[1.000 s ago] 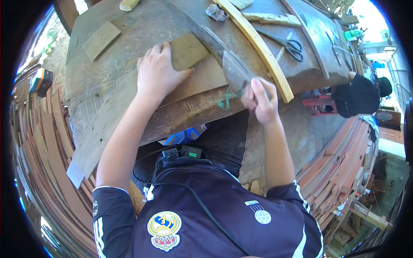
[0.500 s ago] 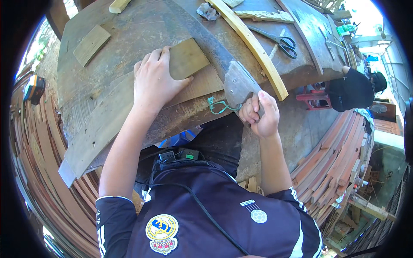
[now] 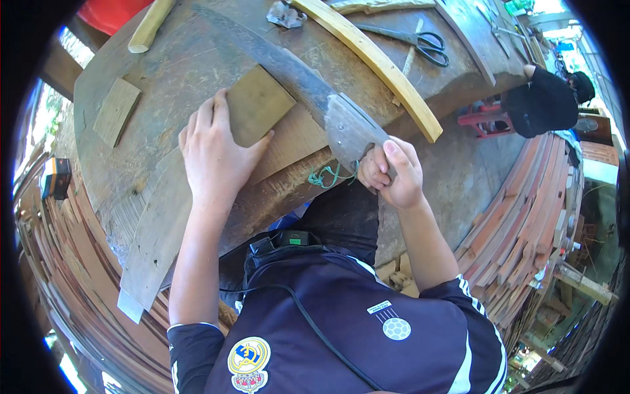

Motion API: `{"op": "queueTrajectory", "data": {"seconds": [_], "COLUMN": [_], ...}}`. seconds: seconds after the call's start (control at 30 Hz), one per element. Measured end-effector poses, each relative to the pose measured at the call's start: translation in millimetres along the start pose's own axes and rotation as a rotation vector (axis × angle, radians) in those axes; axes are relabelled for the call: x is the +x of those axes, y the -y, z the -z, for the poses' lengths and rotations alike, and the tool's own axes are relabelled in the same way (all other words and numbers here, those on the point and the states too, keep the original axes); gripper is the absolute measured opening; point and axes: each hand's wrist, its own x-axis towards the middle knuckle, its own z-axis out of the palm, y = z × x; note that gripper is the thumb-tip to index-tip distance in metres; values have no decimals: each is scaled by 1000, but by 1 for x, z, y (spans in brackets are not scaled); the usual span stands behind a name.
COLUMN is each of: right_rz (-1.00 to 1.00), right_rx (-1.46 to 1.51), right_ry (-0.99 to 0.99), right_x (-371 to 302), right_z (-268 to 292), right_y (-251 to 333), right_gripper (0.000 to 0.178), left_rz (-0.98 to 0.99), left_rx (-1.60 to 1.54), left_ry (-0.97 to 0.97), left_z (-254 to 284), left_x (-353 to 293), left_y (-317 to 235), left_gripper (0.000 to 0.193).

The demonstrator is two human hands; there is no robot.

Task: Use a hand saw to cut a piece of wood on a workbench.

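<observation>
A hand saw with a grey handle (image 3: pixel 351 128) is in my right hand (image 3: pixel 392 172), its fingers wrapped round the grip. The long dark blade (image 3: pixel 282 65) slants toward the far left, along the right end of a short brown board (image 3: pixel 262 105). My left hand (image 3: pixel 216 148) clasps that board from above, thumb at its near side and fingers at its far side. Beneath lies a wider, thin wooden board (image 3: pixel 298 141) on the worn worktable (image 3: pixel 177 72). A green string (image 3: pixel 323 176) hangs by the saw handle.
Beyond the saw lie a curved yellowish wood strip (image 3: pixel 374 59), black scissors (image 3: pixel 430 47) and a crumpled scrap (image 3: pixel 286 14). A small wood offcut (image 3: pixel 118 111) rests at left. Stacked planks flank the table. Another person (image 3: pixel 548 102) is at right, near a red stool (image 3: pixel 485 119).
The view has shifted slightly. The saw has moved a little left and toward the far side, with its blade now nearer the short board's end. Both hands keep their hold.
</observation>
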Motion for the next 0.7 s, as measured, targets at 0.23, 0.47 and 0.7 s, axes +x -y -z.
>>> {"op": "queueTrajectory", "data": {"seconds": [0.23,0.47,0.7], "right_rz": [329,-27,274], "right_rx": [-943,-447,-923], "right_ry": [-16,23,140], "right_x": [-7,24,-31], "right_z": [-23,-22,-22], "right_y": [4,30,45], "right_gripper": [23,35,14], "left_rz": [21,114,51], "left_rx": [116,229,107], "left_ry": [-30,200,94], "left_z": [-2,-6,-18], "left_x": [6,38,40], "left_y": [-9,-19,-6], "left_gripper": [92,100,104]}}
